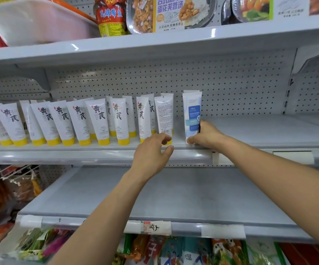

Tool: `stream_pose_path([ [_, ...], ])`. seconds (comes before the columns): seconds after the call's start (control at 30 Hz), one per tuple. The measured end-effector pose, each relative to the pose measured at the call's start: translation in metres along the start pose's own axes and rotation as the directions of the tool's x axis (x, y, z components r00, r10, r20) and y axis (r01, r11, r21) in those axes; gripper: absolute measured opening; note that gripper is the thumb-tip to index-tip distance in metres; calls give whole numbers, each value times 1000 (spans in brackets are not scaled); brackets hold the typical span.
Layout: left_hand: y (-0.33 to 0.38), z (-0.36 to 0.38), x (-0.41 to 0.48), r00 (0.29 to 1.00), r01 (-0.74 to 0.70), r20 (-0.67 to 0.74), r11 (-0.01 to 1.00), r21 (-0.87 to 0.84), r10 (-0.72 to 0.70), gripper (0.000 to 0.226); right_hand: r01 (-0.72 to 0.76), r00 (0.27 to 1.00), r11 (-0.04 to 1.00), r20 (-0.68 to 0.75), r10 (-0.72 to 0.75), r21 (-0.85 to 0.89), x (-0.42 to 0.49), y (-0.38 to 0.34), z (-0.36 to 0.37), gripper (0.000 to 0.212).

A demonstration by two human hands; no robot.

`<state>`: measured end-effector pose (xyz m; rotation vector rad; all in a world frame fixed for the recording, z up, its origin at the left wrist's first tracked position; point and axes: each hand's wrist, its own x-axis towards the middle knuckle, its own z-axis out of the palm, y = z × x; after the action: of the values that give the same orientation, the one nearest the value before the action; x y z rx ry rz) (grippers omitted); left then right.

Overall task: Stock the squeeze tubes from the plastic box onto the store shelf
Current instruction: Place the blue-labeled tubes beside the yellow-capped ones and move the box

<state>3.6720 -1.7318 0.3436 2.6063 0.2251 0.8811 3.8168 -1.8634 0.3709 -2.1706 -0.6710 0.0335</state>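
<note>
Several white squeeze tubes with yellow caps (97,121) stand cap-down in a row on the middle shelf (269,129). The rightmost one (164,115) shows its back label, and my left hand (153,153) pinches its yellow cap between thumb and fingers. To its right stands a white tube with a blue label (192,113), with another tube behind it. My right hand (206,135) grips the blue-label tube's lower end at the shelf's front edge. The plastic box is not in view.
The middle shelf to the right of the tubes is bare, as is the grey shelf below (154,192). A white tray (36,20), a jar and food packs sit on the top shelf. Snack bags (174,249) fill the bottom.
</note>
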Motion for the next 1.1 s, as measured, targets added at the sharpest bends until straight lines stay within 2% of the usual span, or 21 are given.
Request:
stream_pose_path([
  [0.07,0,-2,-3,1000,5,-4,1000,10,-5,30,-21,1000,999,-9,20,-44,-6,-1,-4,55],
  [0.13,-2,-4,-9,1000,14,-21,1000,25,-13,29,-15,997,995,-76,7,-96,-21,-1,-9,61],
  [0.2,-2,-6,-19,999,29,-35,999,36,-28,29,68,976,974,-188,-110,-215,-44,1,-12,57],
  [0.27,-2,-7,-32,999,43,-35,998,39,-41,29,188,932,919,-233,-278,-345,-68,6,-9,47],
  [0.33,-2,-8,-46,998,53,-38,997,50,-51,29,295,896,851,-184,-404,-434,-89,12,1,42],
  [0.43,-10,-8,-74,997,70,-27,992,101,-68,30,410,862,757,-55,-503,-509,-113,18,23,39],
  [0.53,-35,-12,-109,993,115,18,980,161,-119,31,489,850,706,99,-517,-512,-130,15,52,40],
  [0.63,-67,-24,-143,980,171,63,956,240,-191,32,539,841,706,237,-487,-460,-138,4,85,43],
  [0.73,-104,-43,-177,952,269,69,922,278,-299,31,603,796,699,352,-493,-384,-139,-12,131,40],
  [0.9,-196,-76,-241,832,535,43,820,205,-553,25,680,705,668,518,-484,-301,-141,-48,231,35],
  [1.1,-338,-121,-312,572,818,42,574,51,-819,25,660,592,740,698,-403,-132,-144,-98,396,30],
])
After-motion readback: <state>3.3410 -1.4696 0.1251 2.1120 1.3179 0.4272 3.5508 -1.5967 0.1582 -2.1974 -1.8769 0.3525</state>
